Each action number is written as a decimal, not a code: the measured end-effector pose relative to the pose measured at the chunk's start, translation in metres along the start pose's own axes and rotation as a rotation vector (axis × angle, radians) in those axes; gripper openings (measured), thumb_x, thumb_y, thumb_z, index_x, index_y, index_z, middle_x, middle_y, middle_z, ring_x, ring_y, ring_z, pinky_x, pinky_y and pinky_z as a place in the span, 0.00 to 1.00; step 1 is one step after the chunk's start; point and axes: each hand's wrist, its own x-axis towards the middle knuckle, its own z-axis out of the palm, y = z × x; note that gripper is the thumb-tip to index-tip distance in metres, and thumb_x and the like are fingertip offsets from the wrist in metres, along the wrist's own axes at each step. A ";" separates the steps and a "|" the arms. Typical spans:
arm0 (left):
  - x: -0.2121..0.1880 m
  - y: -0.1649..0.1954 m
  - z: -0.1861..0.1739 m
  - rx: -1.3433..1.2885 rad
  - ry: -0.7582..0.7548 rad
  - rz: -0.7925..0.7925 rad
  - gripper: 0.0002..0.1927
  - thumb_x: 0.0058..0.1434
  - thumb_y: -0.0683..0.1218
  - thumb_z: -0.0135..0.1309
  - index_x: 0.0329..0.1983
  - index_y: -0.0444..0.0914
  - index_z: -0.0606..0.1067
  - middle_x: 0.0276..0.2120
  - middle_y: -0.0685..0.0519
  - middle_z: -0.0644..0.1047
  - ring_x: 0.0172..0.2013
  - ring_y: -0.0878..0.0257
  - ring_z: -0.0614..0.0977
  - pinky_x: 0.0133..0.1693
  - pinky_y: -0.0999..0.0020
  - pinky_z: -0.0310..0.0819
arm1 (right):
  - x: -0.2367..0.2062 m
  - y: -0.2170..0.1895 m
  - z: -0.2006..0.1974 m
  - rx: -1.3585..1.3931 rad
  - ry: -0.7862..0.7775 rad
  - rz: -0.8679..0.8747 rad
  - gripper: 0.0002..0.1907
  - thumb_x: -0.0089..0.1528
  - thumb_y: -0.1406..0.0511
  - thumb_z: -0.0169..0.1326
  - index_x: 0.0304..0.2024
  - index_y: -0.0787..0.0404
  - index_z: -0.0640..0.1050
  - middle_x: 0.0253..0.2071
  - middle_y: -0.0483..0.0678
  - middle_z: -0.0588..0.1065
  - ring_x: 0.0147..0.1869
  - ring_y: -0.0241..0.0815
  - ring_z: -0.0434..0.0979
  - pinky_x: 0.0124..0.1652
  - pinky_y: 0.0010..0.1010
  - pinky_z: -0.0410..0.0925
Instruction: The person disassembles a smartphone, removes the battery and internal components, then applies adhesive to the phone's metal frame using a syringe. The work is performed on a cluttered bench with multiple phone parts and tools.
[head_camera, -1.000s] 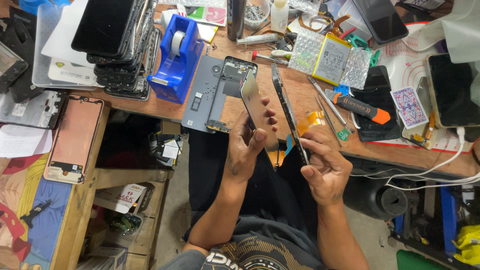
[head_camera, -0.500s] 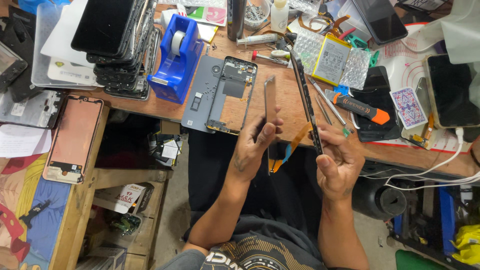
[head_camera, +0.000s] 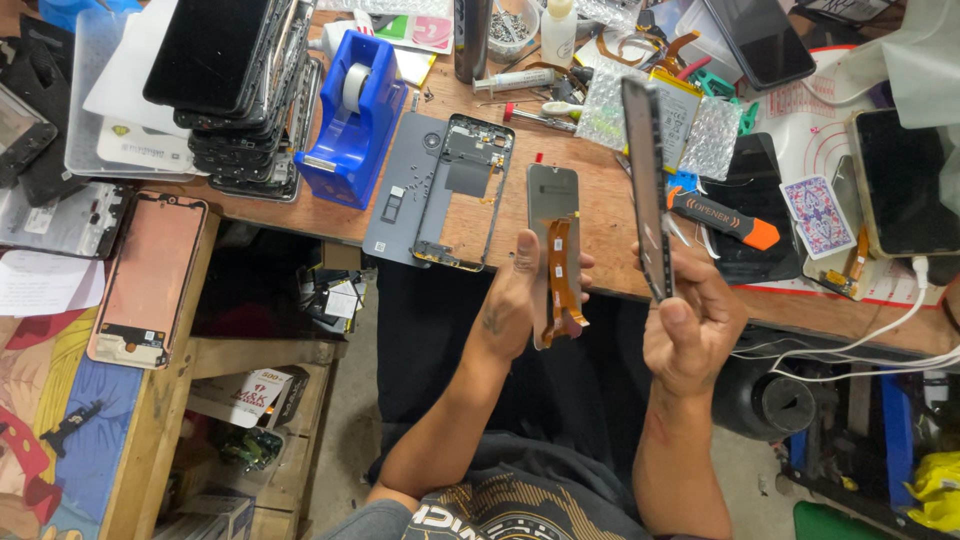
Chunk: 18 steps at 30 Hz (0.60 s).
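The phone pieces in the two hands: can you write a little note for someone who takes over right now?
Left hand: holds a flat screen panel upright, back side showing, orange flex cable hanging down it.
Right hand: holds a dark phone body edge-on, fingers wrapped round its lower end.
The two parts are apart, both above the edge of the wooden bench.
On the bench: an empty phone frame on a grey mat, blue tape dispenser, orange-tipped pry tool.
Done: panel and body separated. Left: the parts are not joined.

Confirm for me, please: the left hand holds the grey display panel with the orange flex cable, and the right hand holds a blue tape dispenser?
Not quite. In the head view the right hand holds a thin dark phone frame edge-on; the blue tape dispenser sits on the wooden workbench. The rest is right.
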 end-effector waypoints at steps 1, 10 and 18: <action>0.002 0.002 -0.002 -0.023 -0.004 -0.020 0.45 0.67 0.74 0.29 0.53 0.30 0.74 0.38 0.45 0.80 0.36 0.59 0.84 0.40 0.66 0.82 | 0.000 -0.001 -0.003 0.018 0.008 0.002 0.27 0.66 0.57 0.65 0.54 0.73 0.75 0.60 0.63 0.75 0.62 0.52 0.77 0.67 0.42 0.68; 0.066 0.030 0.007 0.198 -0.026 -0.012 0.21 0.66 0.52 0.51 0.48 0.28 0.77 0.35 0.48 0.84 0.36 0.62 0.85 0.37 0.67 0.81 | -0.003 0.000 -0.024 0.070 0.064 -0.023 0.29 0.66 0.56 0.65 0.57 0.74 0.76 0.54 0.62 0.77 0.59 0.51 0.78 0.64 0.41 0.70; 0.163 0.059 0.015 0.769 0.080 0.057 0.19 0.61 0.51 0.55 0.44 0.30 0.79 0.31 0.40 0.84 0.30 0.54 0.86 0.33 0.62 0.79 | -0.006 0.002 -0.023 0.077 0.090 -0.005 0.29 0.65 0.56 0.64 0.58 0.74 0.75 0.54 0.62 0.77 0.59 0.53 0.78 0.64 0.42 0.70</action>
